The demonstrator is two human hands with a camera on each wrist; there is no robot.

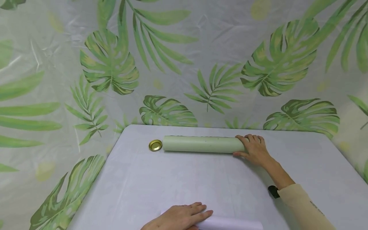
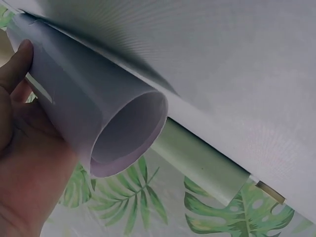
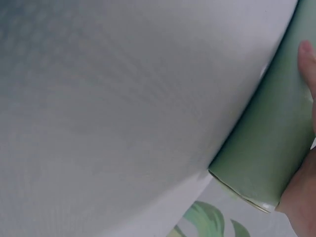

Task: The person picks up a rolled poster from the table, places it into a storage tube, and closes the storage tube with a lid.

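A pale green roll (image 1: 198,144) lies crosswise at the back of the table. My right hand (image 1: 254,150) grips its right end, thumb on the near side and fingers over the far side. In the right wrist view the thumb presses along the green roll (image 3: 266,133), close to its end. At the table's front, my left hand (image 1: 181,217) holds the left part of a white rolled sheet (image 1: 230,223). The left wrist view shows the hollow round end of this white roll (image 2: 84,84), with the thumb against its side.
A small round gold lid (image 1: 155,145) lies just left of the green roll's left end. The white table (image 1: 178,182) has rounded back corners, and a leaf-patterned curtain (image 1: 218,57) hangs behind it. A dark band (image 1: 273,191) shows at my right wrist.
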